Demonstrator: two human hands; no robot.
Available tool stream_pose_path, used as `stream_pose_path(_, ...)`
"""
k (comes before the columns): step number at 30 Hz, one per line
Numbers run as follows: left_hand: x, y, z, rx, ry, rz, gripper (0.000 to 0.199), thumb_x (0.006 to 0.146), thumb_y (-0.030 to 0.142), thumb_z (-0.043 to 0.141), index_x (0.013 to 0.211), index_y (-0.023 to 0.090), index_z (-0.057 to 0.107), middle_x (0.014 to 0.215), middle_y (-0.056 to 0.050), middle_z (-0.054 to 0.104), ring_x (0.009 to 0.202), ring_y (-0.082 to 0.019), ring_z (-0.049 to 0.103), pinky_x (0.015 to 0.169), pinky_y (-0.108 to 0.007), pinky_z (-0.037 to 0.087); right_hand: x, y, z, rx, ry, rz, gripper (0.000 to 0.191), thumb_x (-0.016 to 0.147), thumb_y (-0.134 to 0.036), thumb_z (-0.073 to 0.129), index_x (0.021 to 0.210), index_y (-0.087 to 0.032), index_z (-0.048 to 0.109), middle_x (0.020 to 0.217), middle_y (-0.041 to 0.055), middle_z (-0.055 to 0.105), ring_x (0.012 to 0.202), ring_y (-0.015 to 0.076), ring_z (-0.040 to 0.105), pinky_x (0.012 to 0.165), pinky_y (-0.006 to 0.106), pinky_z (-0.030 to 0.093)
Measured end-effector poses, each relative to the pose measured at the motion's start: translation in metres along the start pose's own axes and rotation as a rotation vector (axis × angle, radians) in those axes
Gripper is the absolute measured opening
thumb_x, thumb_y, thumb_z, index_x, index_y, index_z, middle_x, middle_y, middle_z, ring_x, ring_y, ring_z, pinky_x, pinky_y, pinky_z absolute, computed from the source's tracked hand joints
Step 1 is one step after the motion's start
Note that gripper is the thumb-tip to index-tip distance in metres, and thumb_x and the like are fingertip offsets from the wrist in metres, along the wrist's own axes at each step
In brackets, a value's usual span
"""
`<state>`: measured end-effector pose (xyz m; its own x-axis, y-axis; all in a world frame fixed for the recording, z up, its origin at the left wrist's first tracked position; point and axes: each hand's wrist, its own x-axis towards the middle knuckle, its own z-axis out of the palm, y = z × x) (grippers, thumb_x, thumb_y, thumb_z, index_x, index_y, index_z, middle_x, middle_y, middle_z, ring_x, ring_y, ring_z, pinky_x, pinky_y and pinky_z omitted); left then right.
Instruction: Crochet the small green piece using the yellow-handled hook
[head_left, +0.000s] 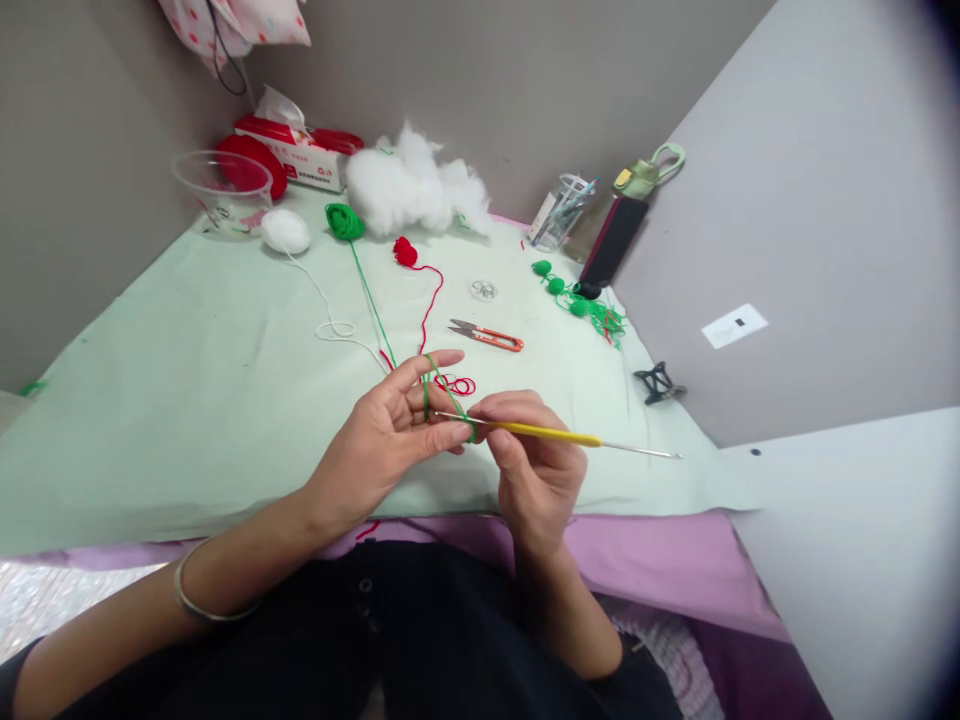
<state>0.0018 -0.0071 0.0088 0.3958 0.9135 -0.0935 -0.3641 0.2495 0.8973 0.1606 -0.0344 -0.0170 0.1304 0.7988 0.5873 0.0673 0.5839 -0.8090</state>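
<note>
Left hand (375, 430): thumb and fingertips pinching a small green yarn piece (472, 433), index finger raised and held out, green strand (448, 388) running over it and down to the pinch. Right hand (536, 475): fingers closed pen-style on the yellow handle of a crochet hook (551, 433), its metal tip at the green piece, far end sticking out right of the fingers. Whether the tip is inside a loop, can't really tell, too small and partly covered. Red yarn loops (459, 386) on the table (187, 410) just beyond the fingertips; orange-handled snips (491, 337) past those, slightly right. Clear dish (484, 290) of small bits farther out. Red yarn bundle (405, 252) ahead of the left fingers, green yarn ball (345, 221) beyond it to the left, its strand running toward the left hand. White yarn ball (286, 231) farther left, near a clear tub (225, 195). White stuffing (412, 185) well ahead of both hands. Small green balls (556, 286) ahead and right of the right fingers, near a dark phone-like slab (615, 240).
</note>
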Motion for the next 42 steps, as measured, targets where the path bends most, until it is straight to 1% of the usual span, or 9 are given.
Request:
stream_pose_path(6,0.001,-0.001,-0.002,0.014,-0.011,-0.002,0.065,0.081,0.021,0.087,0.14,0.021,0.061,0.092,0.001,0.074,0.095,-0.017,0.072,0.095,-0.031,0.055,0.005,-0.002,-0.006,-0.083,-0.061,-0.02,0.015,0.095,-0.021,0.07,0.104,-0.029,0.08,0.099,0.0041,0.081,0.097,0.022,0.075,0.085,0.042,0.064)
stream_pose_path(13,0.002,-0.001,-0.003,0.016,0.02,0.011,0.067,0.079,0.024,0.087,0.141,0.023,0.061,0.093,0.0,0.075,0.094,-0.019,0.072,0.095,-0.033,0.055,0.006,-0.002,-0.013,-0.059,-0.17,0.05,0.014,0.095,-0.023,0.072,0.105,-0.028,0.079,0.108,0.0063,0.08,0.097,0.0206,0.074,0.081,0.038,0.065)
stream_pose_path(19,0.002,0.0,-0.001,-0.002,0.026,0.012,0.068,0.081,0.018,0.086,0.143,0.02,0.059,0.087,0.003,0.07,0.087,-0.013,0.068,0.091,-0.027,0.054,0.003,0.002,-0.006,-0.062,0.015,-0.004,0.018,0.097,-0.022,0.07,0.107,-0.032,0.082,0.1,0.0043,0.079,0.09,0.0191,0.075,0.073,0.036,0.063)
stream_pose_path(24,0.002,0.0,0.001,-0.025,0.034,0.025,0.074,0.079,0.017,0.087,0.146,0.022,0.056,0.089,0.003,0.068,0.087,-0.013,0.067,0.087,-0.026,0.055,0.003,0.005,-0.003,-0.042,0.009,0.0,0.017,0.098,-0.026,0.069,0.106,-0.032,0.082,0.101,0.0046,0.081,0.09,0.0204,0.074,0.076,0.039,0.063)
stream_pose_path(28,0.001,0.0,0.001,-0.011,0.049,0.055,0.072,0.078,0.015,0.087,0.144,0.023,0.059,0.085,0.006,0.063,0.085,-0.012,0.065,0.087,-0.025,0.054,0.003,0.005,0.0,0.047,0.037,0.007,0.018,0.098,-0.023,0.068,0.105,-0.031,0.082,0.1,0.0034,0.08,0.083,0.0163,0.071,0.07,0.033,0.06)
stream_pose_path(31,0.002,-0.001,0.0,-0.014,0.03,0.06,0.067,0.081,0.016,0.086,0.143,0.021,0.061,0.085,0.005,0.065,0.085,-0.012,0.065,0.09,-0.025,0.053,0.003,0.006,0.002,0.146,0.104,0.069,0.016,0.098,-0.024,0.069,0.104,-0.03,0.082,0.099,0.0019,0.078,0.072,0.012,0.067,0.068,0.031,0.058)
stream_pose_path(34,0.003,-0.001,-0.002,-0.048,0.017,0.032,0.068,0.083,0.018,0.085,0.146,0.019,0.059,0.087,0.005,0.067,0.086,-0.012,0.066,0.091,-0.026,0.052,0.005,0.007,0.003,0.218,0.148,0.165,0.01,0.096,-0.031,0.072,0.099,-0.029,0.081,0.094,0.0012,0.079,0.067,0.0117,0.067,0.064,0.029,0.058)
stream_pose_path(37,0.003,-0.001,-0.002,-0.079,0.005,0.001,0.068,0.084,0.018,0.084,0.147,0.018,0.058,0.09,0.003,0.069,0.088,-0.011,0.066,0.092,-0.026,0.051,0.008,0.006,0.001,0.288,0.116,0.212,0.011,0.096,-0.034,0.071,0.096,-0.027,0.08,0.09,0.0013,0.079,0.065,0.012,0.069,0.059,0.027,0.058)
stream_pose_path(42,0.003,0.0,-0.003,-0.065,-0.015,0.022,0.06,0.085,0.019,0.084,0.142,0.019,0.063,0.087,0.005,0.068,0.082,-0.009,0.062,0.088,-0.023,0.05,0.01,0.0,-0.005,0.286,0.034,0.162,0.018,0.104,-0.032,0.06,0.099,-0.025,0.076,0.092,0.0022,0.079,0.068,0.0132,0.072,0.06,0.028,0.06)
